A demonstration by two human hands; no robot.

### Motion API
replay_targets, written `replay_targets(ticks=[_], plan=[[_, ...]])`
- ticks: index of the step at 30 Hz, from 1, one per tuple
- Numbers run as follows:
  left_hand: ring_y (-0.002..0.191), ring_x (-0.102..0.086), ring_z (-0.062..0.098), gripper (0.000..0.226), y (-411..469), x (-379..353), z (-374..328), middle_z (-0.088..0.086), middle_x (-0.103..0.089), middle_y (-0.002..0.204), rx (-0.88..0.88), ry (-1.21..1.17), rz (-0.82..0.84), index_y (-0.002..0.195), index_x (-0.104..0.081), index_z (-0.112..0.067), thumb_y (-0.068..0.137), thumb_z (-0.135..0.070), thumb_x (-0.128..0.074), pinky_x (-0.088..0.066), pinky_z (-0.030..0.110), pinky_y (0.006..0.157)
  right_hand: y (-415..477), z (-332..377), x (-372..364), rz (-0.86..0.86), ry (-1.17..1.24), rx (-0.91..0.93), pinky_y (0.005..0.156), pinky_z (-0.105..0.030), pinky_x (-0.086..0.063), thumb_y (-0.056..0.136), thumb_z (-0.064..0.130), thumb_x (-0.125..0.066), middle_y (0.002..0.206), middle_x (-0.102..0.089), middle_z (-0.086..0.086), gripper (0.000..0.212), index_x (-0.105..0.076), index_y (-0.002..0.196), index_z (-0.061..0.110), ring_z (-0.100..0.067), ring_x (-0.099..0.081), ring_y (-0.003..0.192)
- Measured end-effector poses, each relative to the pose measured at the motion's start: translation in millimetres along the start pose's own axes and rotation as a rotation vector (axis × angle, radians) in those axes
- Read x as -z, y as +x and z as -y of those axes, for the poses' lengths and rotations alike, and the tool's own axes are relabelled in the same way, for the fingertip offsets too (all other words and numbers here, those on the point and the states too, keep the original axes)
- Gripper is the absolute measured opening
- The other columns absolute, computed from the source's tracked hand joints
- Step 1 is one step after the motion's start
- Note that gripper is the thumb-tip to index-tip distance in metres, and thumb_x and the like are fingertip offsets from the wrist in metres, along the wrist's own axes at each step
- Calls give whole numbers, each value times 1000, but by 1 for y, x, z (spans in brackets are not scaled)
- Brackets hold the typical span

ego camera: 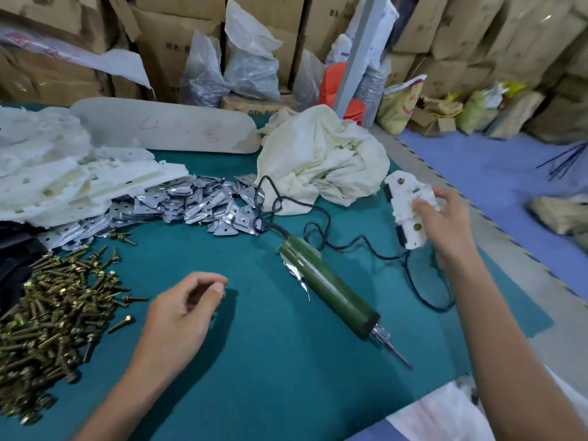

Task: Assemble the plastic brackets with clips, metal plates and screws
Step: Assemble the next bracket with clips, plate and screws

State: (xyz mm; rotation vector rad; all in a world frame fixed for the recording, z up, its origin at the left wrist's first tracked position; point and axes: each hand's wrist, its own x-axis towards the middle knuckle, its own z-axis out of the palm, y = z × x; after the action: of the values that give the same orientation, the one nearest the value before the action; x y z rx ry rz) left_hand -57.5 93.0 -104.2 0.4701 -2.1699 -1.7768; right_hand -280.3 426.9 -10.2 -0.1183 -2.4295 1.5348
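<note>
My right hand (445, 221) grips a white plastic bracket (404, 202) with black clips and brass screws in it, held over the right part of the green table (270, 361). Hovering above the mat near the middle, my left hand (181, 313) has loosely curled fingers and holds nothing. A heap of brass screws (54, 310) lies at the left front. Behind it spreads a pile of shiny metal plates (191, 202). White plastic brackets (63, 183) are stacked at the far left.
A green electric screwdriver (327, 284) lies between my hands, its black cord (423, 281) looping to the right. A crumpled cream cloth (321, 157) and a long white pad (165, 125) sit at the back. Cardboard boxes and bags line the wall.
</note>
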Motion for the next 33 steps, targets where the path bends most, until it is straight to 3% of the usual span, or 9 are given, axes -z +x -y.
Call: replay_targets(ticks=[3, 8, 11, 14, 17, 24, 28, 30, 33], plan=[[82, -68, 12, 17, 0, 2, 2, -8, -74, 90, 8, 30, -10, 97, -72, -39, 97, -25, -62, -57, 46, 77, 35, -26, 3, -9, -76, -34, 85, -49, -57, 93, 27, -64, 96, -66, 8, 21, -55, 110, 33, -25, -68, 91], [80, -68, 10, 17, -1, 4, 3, -7, -73, 86, -8, 68, -11, 98, -72, -40, 97, -26, -61, -59, 46, 77, 54, -55, -6, 40, -100, -129, 96, -50, -56, 92, 26, -62, 103, -68, 8, 13, -64, 101, 36, -27, -68, 104], [78, -67, 11, 15, -1, 3, 4, -7, -72, 85, -2, 66, -11, 99, -72, -39, 96, -29, -61, -59, 48, 76, 65, -60, -4, 31, -120, -185, 95, -55, -57, 94, 23, -61, 105, -72, -2, 11, -67, 98, 31, -34, -69, 103], [77, -66, 13, 15, -1, 4, 4, -7, -72, 86, -3, 85, -1, 101, -72, -40, 96, -31, -61, -58, 51, 75, 72, -66, 1, 42, -292, -209, 95, -51, -55, 92, 19, -62, 107, -68, -11, 32, -63, 124, 15, -39, -65, 108], [76, -66, 14, 14, -2, 4, 4, -7, -71, 85, -8, 97, 0, 102, -71, -40, 96, -33, -60, -58, 51, 73, 70, -70, 1, 67, -477, -183, 88, -41, -49, 92, 18, -59, 108, -64, -13, 37, -62, 127, 8, -40, -60, 113], [73, -65, 20, 12, -3, 5, 2, 0, -70, 83, -10, 101, 19, 101, -71, -38, 97, -32, -62, -56, 44, 70, 54, -58, 1, 68, -606, -187, 93, -44, -45, 101, 14, -46, 131, -58, -30, 36, -54, 130, -5, -46, -52, 120], [73, -65, 12, 12, -3, 3, 1, -9, -71, 85, -30, 108, 15, 98, -69, -40, 96, -28, -65, -50, 26, 62, 16, -9, -22, 11, -343, 69, 108, -47, -45, 102, 25, -53, 140, -62, -9, 40, -58, 140, 15, -28, -56, 127], [74, -63, 6, 17, -4, 0, 0, -12, -71, 85, -29, 84, 8, 96, -68, -40, 93, -23, -69, -48, 20, 65, -28, 25, -45, 90, -123, 181, 102, -36, -51, 96, 39, -58, 124, -70, 15, 31, -67, 126, 34, -7, -63, 112], [72, -61, 4, 20, -4, 0, -1, -14, -68, 82, -17, 32, 3, 95, -68, -36, 90, -17, -72, -47, 19, 68, -108, 60, -90, 334, 184, 238, 83, -22, -54, 90, 44, -61, 107, -74, 20, 22, -72, 108, 40, -3, -68, 94]])
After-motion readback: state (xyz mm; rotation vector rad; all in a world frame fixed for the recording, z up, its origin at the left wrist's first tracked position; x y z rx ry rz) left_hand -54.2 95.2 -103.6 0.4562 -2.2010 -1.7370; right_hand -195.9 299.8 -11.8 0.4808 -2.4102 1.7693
